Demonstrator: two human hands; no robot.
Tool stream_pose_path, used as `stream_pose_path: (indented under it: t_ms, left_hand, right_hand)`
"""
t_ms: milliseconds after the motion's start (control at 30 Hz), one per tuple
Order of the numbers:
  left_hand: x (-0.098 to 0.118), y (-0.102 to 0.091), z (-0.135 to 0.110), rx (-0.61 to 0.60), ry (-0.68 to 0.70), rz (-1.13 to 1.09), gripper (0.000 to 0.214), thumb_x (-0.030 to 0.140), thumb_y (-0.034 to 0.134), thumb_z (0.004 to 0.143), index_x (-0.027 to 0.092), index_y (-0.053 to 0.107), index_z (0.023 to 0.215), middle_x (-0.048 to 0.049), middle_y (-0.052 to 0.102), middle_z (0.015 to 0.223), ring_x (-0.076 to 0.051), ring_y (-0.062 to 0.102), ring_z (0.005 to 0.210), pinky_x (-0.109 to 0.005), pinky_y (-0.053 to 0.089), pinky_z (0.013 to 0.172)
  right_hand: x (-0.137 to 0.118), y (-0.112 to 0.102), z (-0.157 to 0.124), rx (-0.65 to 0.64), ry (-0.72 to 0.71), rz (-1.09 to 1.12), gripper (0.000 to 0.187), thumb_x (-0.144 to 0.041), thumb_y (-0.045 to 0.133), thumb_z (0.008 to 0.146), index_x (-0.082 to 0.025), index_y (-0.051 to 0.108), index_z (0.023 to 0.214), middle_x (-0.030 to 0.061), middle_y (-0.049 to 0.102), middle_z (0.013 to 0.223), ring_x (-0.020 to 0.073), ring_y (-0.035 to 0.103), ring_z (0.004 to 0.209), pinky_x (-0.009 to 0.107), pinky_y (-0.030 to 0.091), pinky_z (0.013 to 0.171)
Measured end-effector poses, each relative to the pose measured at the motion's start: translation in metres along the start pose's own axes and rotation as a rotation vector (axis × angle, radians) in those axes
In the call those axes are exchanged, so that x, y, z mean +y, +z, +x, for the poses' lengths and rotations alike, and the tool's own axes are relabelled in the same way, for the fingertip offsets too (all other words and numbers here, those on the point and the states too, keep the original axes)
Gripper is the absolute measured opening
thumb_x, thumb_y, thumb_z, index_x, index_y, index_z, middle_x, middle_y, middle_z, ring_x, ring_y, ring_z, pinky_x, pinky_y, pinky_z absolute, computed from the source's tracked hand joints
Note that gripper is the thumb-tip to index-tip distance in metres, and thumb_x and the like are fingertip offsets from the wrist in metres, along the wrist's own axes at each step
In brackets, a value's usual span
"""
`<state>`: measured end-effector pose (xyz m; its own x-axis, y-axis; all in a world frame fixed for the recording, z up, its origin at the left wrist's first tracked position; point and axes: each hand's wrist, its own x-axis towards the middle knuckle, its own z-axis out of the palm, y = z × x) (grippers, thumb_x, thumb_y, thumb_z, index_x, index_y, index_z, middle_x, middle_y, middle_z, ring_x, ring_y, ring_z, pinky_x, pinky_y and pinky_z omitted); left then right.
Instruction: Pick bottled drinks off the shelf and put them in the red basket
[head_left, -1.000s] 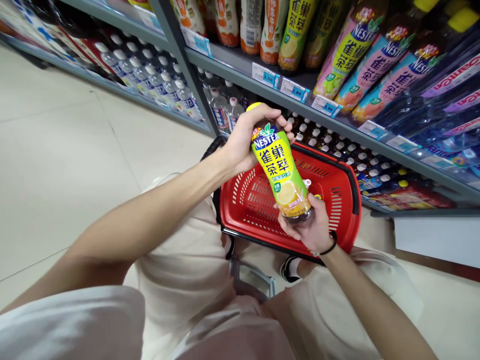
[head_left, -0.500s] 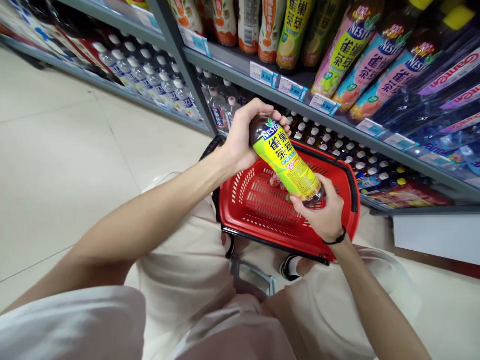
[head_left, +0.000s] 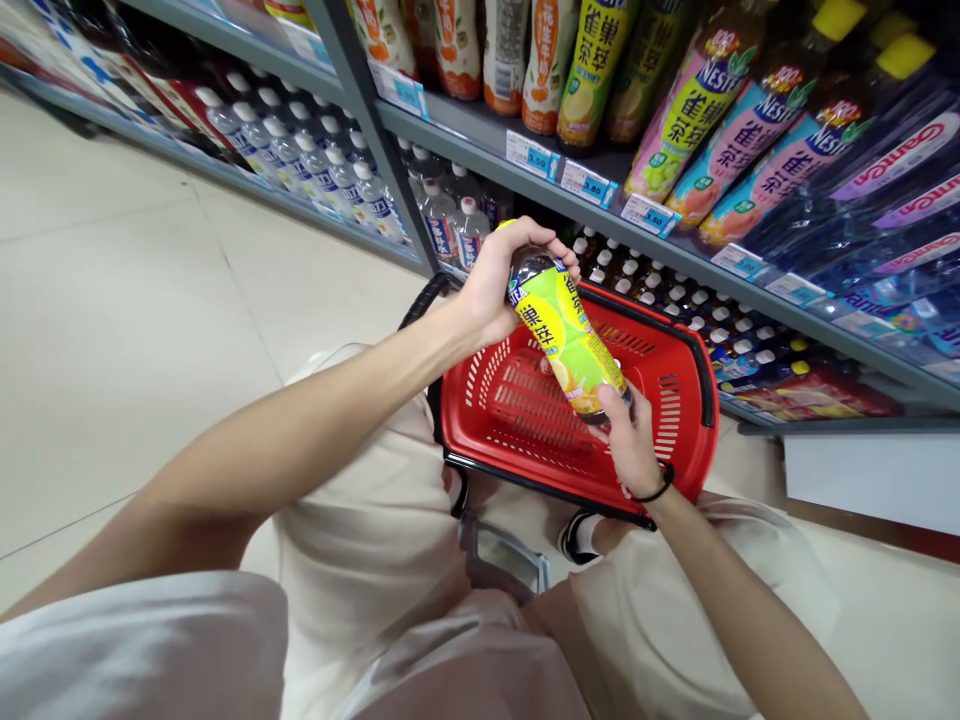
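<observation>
A Nestea tea bottle (head_left: pixel 562 335) with a yellow-green label lies tilted between my two hands, above the red shopping basket (head_left: pixel 472 425). My left hand (head_left: pixel 510 275) is wrapped round its cap end, and a bit of the yellow cap shows past my wrist side. At the bottle's base, my right hand (head_left: pixel 628 435) grips with the thumb on top; its other fingers are mostly hidden underneath. Inside the basket, something small and reddish lies partly covered by the bottle.
Shelves of drinks run along the far side: tea bottles (head_left: pixel 679 115), orange-labelled bottles (head_left: pixel 551 65) and water bottles (head_left: pixel 300 155). Price tags (head_left: pixel 589 183) line the shelf edge (head_left: pixel 480 150). A white box-like panel (head_left: pixel 862 480) stands at the right. Pale tiled floor (head_left: pixel 150 260) lies left.
The bottle has been turned about its length, so a different side of the label with lemon pictures faces up. My right hand has shifted slightly left and down with the base.
</observation>
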<state>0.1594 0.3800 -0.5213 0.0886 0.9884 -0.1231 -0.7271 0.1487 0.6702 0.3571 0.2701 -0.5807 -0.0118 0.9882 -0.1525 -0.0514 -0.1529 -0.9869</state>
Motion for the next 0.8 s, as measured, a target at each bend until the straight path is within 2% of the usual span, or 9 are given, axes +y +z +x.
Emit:
stream_pose_path:
  t_ms: [100, 200, 267, 400, 633, 800]
  left_hand:
    - [-0.0031, -0.0020, 0.0017, -0.025, 0.007, 0.013, 0.021, 0.029, 0.070, 0.085, 0.020, 0.061, 0.068, -0.0028, 0.073, 0.069, -0.018, 0.072, 0.066, -0.031, 0.064, 0.079]
    - [-0.0047, -0.0014, 0.0018, -0.045, 0.008, -0.001, 0.021, 0.028, 0.070, 0.085, 0.020, 0.060, 0.068, -0.0022, 0.072, 0.069, -0.017, 0.071, 0.065, -0.031, 0.064, 0.079]
    - [-0.0052, -0.0006, 0.0015, -0.053, -0.005, -0.008, 0.023, 0.028, 0.071, 0.086, 0.020, 0.059, 0.068, -0.0017, 0.070, 0.068, -0.017, 0.071, 0.064, -0.031, 0.064, 0.079]
    - [-0.0060, 0.0010, 0.0007, -0.061, -0.025, -0.002, 0.025, 0.028, 0.069, 0.088, 0.019, 0.057, 0.067, -0.0013, 0.069, 0.067, -0.016, 0.071, 0.063, -0.031, 0.064, 0.081]
    - [-0.0059, 0.0045, -0.0012, 0.000, -0.075, 0.000, 0.024, 0.029, 0.072, 0.087, 0.020, 0.057, 0.069, -0.0005, 0.068, 0.065, -0.015, 0.071, 0.062, -0.031, 0.064, 0.083]
    - [-0.0037, 0.0063, -0.0032, -0.023, -0.069, -0.009, 0.023, 0.026, 0.071, 0.085, 0.020, 0.058, 0.068, -0.0016, 0.068, 0.066, -0.016, 0.070, 0.062, -0.032, 0.064, 0.083]
  right_hand:
    - [0.0018, 0.0021, -0.0007, -0.013, 0.077, 0.090, 0.053, -0.068, 0.078, 0.080, -0.019, 0.064, 0.099, 0.0033, 0.070, 0.080, 0.0109, 0.057, 0.054, 0.019, 0.037, 0.043]
    - [-0.0002, 0.0040, -0.0010, -0.144, 0.143, 0.191, 0.058, -0.075, 0.068, 0.085, -0.017, 0.062, 0.087, 0.0008, 0.062, 0.064, 0.0041, 0.033, 0.040, 0.019, 0.018, 0.039]
    - [-0.0030, 0.0054, -0.0021, -0.236, 0.187, 0.252, 0.062, -0.077, 0.063, 0.087, -0.016, 0.061, 0.085, 0.0005, 0.060, 0.060, 0.0022, 0.024, 0.038, 0.021, 0.010, 0.040]
    - [-0.0053, 0.0067, -0.0053, -0.321, 0.295, 0.391, 0.061, -0.076, 0.066, 0.085, -0.015, 0.063, 0.086, 0.0010, 0.062, 0.062, 0.0012, 0.020, 0.037, 0.020, 0.010, 0.039]
    - [-0.0020, 0.0059, -0.0061, -0.383, 0.441, 0.566, 0.059, -0.074, 0.066, 0.084, -0.015, 0.064, 0.084, -0.0008, 0.058, 0.056, 0.0026, 0.019, 0.036, 0.020, 0.007, 0.038]
    - [-0.0028, 0.0063, -0.0078, -0.430, 0.504, 0.600, 0.069, -0.078, 0.062, 0.084, -0.010, 0.070, 0.088, -0.0031, 0.052, 0.051, 0.0028, 0.018, 0.034, 0.021, 0.008, 0.037]
